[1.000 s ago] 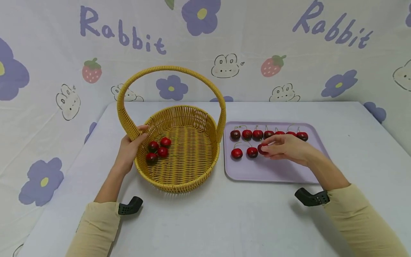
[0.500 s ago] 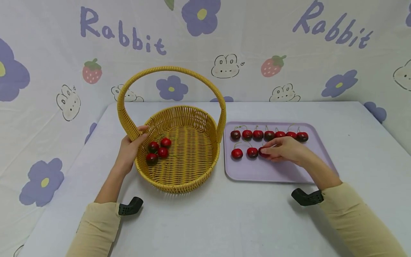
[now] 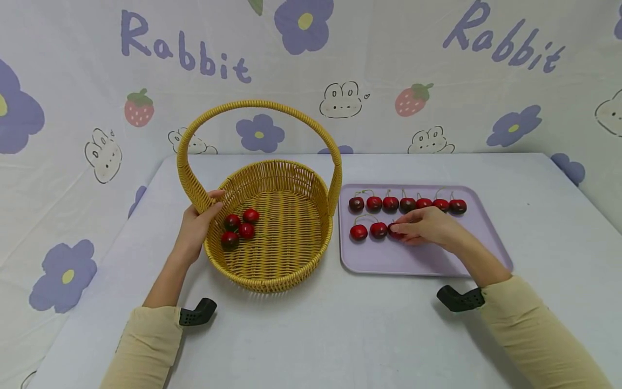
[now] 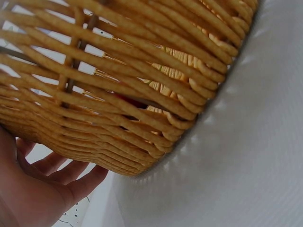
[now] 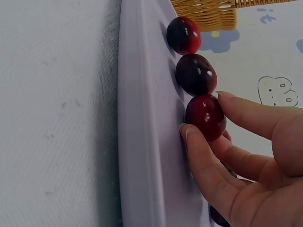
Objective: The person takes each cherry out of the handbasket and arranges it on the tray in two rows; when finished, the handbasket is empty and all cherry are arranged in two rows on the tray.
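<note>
My left hand [image 3: 193,229] holds the yellow wicker basket [image 3: 272,282] at its left side, where the tall handle meets the rim. From the left wrist view, its fingers lie against the outside of the woven wall. Several dark red cherries [image 3: 247,230] rest inside the basket, toward its left. Over the lilac tray [image 3: 423,266], my right hand [image 3: 430,226] pinches a cherry [image 5: 206,117] between thumb and fingers. That cherry is at the right end of the front row, against its neighbour cherry [image 5: 196,74]; another cherry [image 3: 358,232] sits farther left.
A back row of several stemmed cherries [image 3: 390,203] runs along the tray's far side. The tray stands just right of the basket on a white table [image 3: 311,335]. Behind rises a white cloth [image 3: 374,54] printed with flowers and rabbits.
My right hand has moved slightly left and down with the cherry, bringing it to the tray. The neighbouring cherry has shifted a little left. My left hand and the basket have stayed put.
</note>
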`<state>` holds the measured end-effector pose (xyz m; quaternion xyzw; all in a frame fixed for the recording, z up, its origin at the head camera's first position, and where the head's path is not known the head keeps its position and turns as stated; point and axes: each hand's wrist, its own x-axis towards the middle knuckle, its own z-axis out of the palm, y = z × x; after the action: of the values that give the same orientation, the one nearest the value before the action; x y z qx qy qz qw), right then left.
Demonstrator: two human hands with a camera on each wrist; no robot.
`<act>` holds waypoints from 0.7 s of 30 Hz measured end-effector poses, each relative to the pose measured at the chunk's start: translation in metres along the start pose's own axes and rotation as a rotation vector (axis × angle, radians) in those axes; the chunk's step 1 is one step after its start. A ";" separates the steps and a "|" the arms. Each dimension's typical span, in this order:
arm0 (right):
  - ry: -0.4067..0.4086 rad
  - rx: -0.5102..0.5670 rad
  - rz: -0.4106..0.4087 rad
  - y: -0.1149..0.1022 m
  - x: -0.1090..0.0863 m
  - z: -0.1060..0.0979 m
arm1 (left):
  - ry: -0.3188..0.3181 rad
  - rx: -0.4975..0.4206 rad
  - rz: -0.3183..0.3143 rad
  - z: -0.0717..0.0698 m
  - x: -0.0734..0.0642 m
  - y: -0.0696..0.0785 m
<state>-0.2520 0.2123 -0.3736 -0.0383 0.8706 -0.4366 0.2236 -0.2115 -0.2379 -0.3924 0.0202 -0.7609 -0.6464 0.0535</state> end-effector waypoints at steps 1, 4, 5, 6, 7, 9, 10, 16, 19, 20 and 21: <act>0.003 -0.005 0.001 -0.001 0.000 0.000 | 0.000 0.000 -0.002 0.000 0.000 0.000; 0.004 -0.010 0.000 -0.002 0.000 0.001 | 0.001 0.001 -0.006 0.000 0.000 0.001; 0.002 -0.008 0.000 -0.002 0.000 0.001 | 0.002 0.001 -0.007 0.000 0.000 0.001; 0.001 -0.006 0.000 -0.002 0.000 0.001 | 0.002 0.001 -0.009 0.000 0.000 0.001; 0.001 -0.002 0.002 -0.002 0.000 0.001 | 0.003 0.002 -0.010 0.000 0.000 0.001; 0.000 0.009 0.005 -0.002 0.001 0.001 | 0.003 0.002 -0.011 0.000 0.000 0.001; 0.002 0.012 0.006 -0.002 0.001 0.002 | 0.003 0.002 -0.011 0.000 0.000 0.001; 0.014 0.014 0.008 -0.002 0.002 0.003 | 0.002 0.000 -0.007 0.000 -0.001 0.001; 0.015 0.024 0.009 -0.002 0.001 0.003 | 0.000 0.000 -0.006 0.000 -0.001 0.002; 0.016 0.027 0.010 -0.002 0.001 0.003 | 0.000 0.000 -0.005 0.000 -0.001 0.002; 0.017 0.025 0.011 -0.003 0.001 0.003 | -0.001 0.000 -0.004 0.000 -0.001 0.002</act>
<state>-0.2518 0.2082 -0.3734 -0.0272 0.8671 -0.4466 0.2189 -0.2101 -0.2375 -0.3905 0.0215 -0.7607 -0.6466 0.0518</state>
